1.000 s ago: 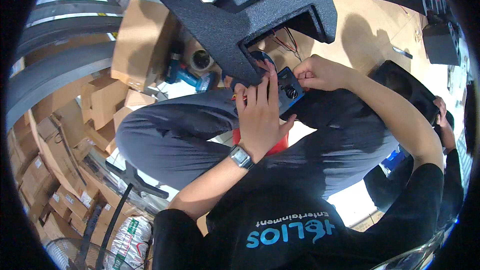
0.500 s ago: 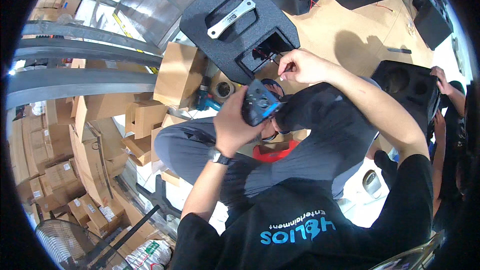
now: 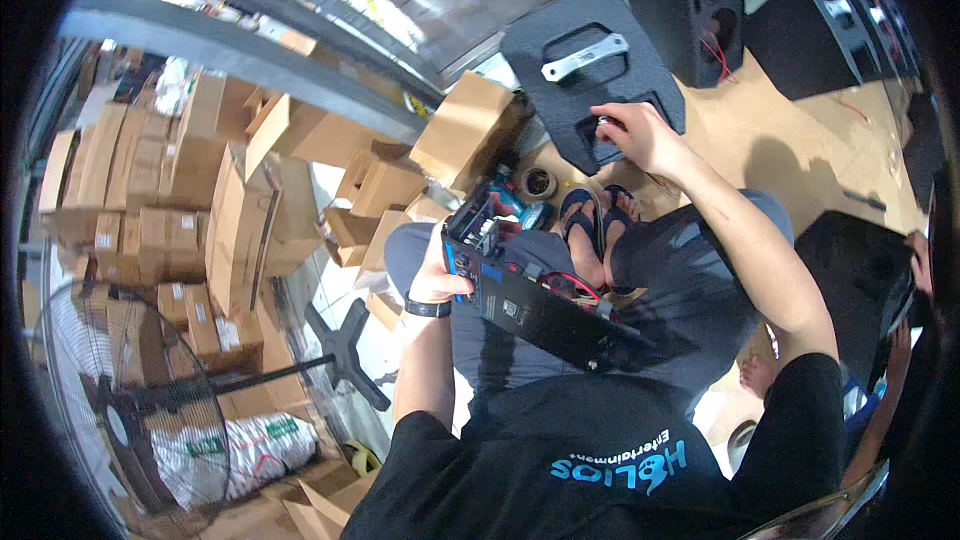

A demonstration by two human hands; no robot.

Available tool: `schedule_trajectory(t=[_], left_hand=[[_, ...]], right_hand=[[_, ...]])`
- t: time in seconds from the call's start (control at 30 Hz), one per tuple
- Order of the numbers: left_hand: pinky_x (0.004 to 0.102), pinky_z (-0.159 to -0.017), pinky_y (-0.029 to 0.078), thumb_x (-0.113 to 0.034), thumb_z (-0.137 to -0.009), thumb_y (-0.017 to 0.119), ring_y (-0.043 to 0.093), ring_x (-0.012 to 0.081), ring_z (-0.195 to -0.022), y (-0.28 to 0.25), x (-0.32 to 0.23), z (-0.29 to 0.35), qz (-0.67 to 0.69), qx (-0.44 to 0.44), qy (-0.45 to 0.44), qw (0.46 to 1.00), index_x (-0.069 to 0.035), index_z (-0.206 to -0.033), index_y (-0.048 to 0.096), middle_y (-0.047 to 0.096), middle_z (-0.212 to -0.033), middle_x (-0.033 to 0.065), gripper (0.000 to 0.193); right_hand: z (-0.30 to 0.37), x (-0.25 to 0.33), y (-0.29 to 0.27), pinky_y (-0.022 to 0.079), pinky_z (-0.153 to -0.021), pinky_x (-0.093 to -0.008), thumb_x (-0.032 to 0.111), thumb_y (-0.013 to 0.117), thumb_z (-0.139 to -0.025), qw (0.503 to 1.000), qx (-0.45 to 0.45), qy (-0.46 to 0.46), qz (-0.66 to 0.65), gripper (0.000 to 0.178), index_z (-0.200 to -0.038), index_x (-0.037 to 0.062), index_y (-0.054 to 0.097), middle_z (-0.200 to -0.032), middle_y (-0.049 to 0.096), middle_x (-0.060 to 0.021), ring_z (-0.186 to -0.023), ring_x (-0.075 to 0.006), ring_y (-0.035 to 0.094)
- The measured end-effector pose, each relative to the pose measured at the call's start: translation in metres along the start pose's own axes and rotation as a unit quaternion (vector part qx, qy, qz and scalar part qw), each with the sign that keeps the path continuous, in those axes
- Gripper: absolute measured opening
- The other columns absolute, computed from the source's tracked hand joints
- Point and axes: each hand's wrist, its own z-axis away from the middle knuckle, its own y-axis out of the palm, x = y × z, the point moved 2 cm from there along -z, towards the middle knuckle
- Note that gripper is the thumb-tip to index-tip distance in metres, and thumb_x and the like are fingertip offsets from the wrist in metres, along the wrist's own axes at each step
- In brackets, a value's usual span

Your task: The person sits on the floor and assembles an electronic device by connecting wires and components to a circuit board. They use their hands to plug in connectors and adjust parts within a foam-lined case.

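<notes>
My left hand [image 3: 432,275] grips one end of a black amplifier module [image 3: 530,315] with a blue edge, which is tilted over my lap. Circuit parts and a red wire show along its open side. Beyond my feet stands a black speaker cabinet [image 3: 545,50] with a recessed pocket and a pale metal bar [image 3: 585,57] lying across it. My right hand [image 3: 640,135] is at the cabinet's rectangular opening, its fingers pinched together. Whatever lies between those fingertips is too small to make out.
A teal cordless drill [image 3: 520,205] and a tape roll [image 3: 538,182] lie by an open carton [image 3: 465,130]. Stacked cartons [image 3: 165,240] and a stand fan [image 3: 125,410] are at left. More black cabinets [image 3: 680,15] stand behind. At right, another person's hand [image 3: 918,260] holds a black cabinet [image 3: 850,280].
The amplifier module has turned in my left hand, now showing its long side and inner parts. My right hand has moved to the cabinet's opening. The whole view has shifted.
</notes>
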Motion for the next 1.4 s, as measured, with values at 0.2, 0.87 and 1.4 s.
schedule_trajectory(t=[0.2, 0.87, 1.4], left_hand=[[0.0473, -0.110, 0.046, -0.036, -0.050, 0.095, 0.062, 0.0360, -0.126, 0.002, 0.041, 0.007, 0.103, -0.001, 0.005, 0.995, 0.001, -0.154, 0.040, 0.056, -0.144, 0.0194, 0.124], [0.0482, -0.115, 0.045, -0.038, -0.051, 0.097, 0.057, 0.0344, -0.131, 0.047, 0.152, -0.051, 0.344, 0.025, -0.168, 0.923, -0.003, -0.156, 0.036, 0.053, -0.147, 0.0210, 0.126], [0.0473, -0.108, 0.052, -0.021, -0.055, 0.099, 0.051, 0.0416, -0.135, 0.040, 0.198, -0.051, 0.383, 0.084, -0.270, 0.879, -0.006, -0.160, 0.024, 0.042, -0.154, 0.0236, 0.129]], right_hand=[[-0.004, 0.013, -0.002, 0.057, -0.075, -0.0360, 0.010, 0.058, -0.100, 0.995, 0.051, 0.047, -0.068, 0.021, -0.111, -0.0046, 0.070, -0.087, 0.075, -0.0176, -0.081, -0.0233, 0.075], [-0.001, 0.031, -0.027, 0.054, -0.064, -0.0324, 0.012, 0.078, -0.088, 0.970, 0.194, -0.021, -0.143, 0.022, -0.094, -0.0033, 0.063, -0.075, 0.072, -0.0134, -0.071, -0.0180, 0.073], [0.001, 0.029, -0.017, 0.059, -0.073, -0.0321, 0.006, 0.074, -0.087, 0.909, 0.357, -0.073, -0.200, 0.023, -0.106, -0.0068, 0.075, -0.093, 0.071, -0.0180, -0.082, -0.0249, 0.075]])
